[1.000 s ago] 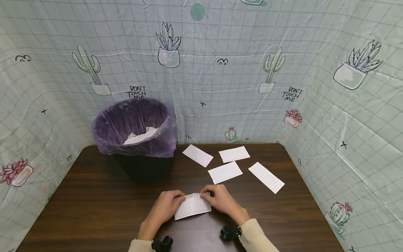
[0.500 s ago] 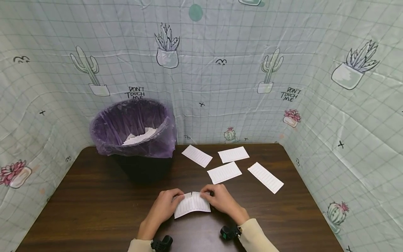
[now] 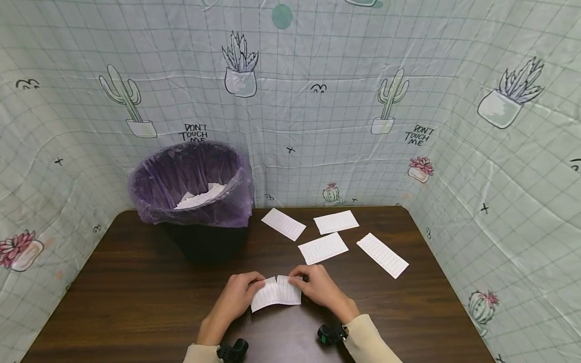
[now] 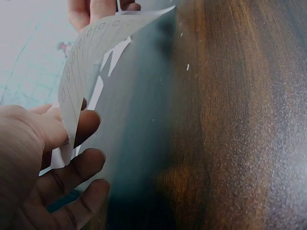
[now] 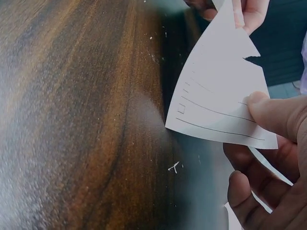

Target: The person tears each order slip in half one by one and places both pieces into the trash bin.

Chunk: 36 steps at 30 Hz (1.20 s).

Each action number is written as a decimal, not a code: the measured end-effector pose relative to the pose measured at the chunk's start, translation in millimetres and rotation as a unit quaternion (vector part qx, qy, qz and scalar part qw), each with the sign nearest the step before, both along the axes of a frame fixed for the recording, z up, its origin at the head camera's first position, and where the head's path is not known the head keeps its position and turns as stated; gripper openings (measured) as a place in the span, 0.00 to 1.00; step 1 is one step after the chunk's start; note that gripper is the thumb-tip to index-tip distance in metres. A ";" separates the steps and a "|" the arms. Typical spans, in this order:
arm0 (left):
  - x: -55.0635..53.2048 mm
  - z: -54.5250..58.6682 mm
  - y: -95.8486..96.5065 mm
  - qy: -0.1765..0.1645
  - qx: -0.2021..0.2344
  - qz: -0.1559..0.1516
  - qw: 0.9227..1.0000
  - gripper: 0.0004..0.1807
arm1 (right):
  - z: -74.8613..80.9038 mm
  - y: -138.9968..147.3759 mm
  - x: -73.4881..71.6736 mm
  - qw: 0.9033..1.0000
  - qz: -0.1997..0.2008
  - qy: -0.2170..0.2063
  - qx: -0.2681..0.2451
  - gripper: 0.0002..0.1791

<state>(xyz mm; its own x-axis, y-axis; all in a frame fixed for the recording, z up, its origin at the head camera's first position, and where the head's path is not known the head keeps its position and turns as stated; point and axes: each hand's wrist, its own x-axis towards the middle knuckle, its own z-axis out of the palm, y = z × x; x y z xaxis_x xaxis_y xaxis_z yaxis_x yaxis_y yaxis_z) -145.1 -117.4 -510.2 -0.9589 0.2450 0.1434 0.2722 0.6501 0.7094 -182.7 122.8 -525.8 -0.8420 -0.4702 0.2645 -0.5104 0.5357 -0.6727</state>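
Note:
A lined slip of paper [image 3: 267, 296] with a row of small printed boxes is stretched between both hands near the front of the table. My left hand [image 3: 239, 295] pinches its left end between thumb and fingers. At the right end, my right hand [image 3: 320, 287] pinches it the same way. A short tear opens from the far edge, between the two grips. In the right wrist view the slip [image 5: 216, 91] bows, and the tear shows as a ragged notch. From the left wrist the paper [image 4: 72, 81] appears curved, its lower edge just over the wood.
Several lined slips, among them one slip [image 3: 323, 248] near the middle, lie behind and to the right of the hands. A black bin with a purple liner [image 3: 227, 214] stands back left, white paper [image 3: 199, 197] inside. Patterned cloth [image 3: 290, 101] surrounds the brown table [image 3: 136, 292].
A tear has opened at the slip's far edge and grown wider and deeper. The paper has bent, its two halves angling apart, while both hands keep their grip in nearly the same place.

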 end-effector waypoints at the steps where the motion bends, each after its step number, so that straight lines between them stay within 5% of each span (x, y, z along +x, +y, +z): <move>1: 0.1 -0.2 -0.3 0.001 0.001 0.000 1.000 0.05 | 0.0 -0.1 -0.1 1.000 0.000 -0.002 0.001 0.04; 36: 0.6 2.6 -5.6 0.002 -0.002 0.028 1.000 0.04 | -3.0 2.6 -2.1 1.000 -0.013 -0.015 -0.002 0.04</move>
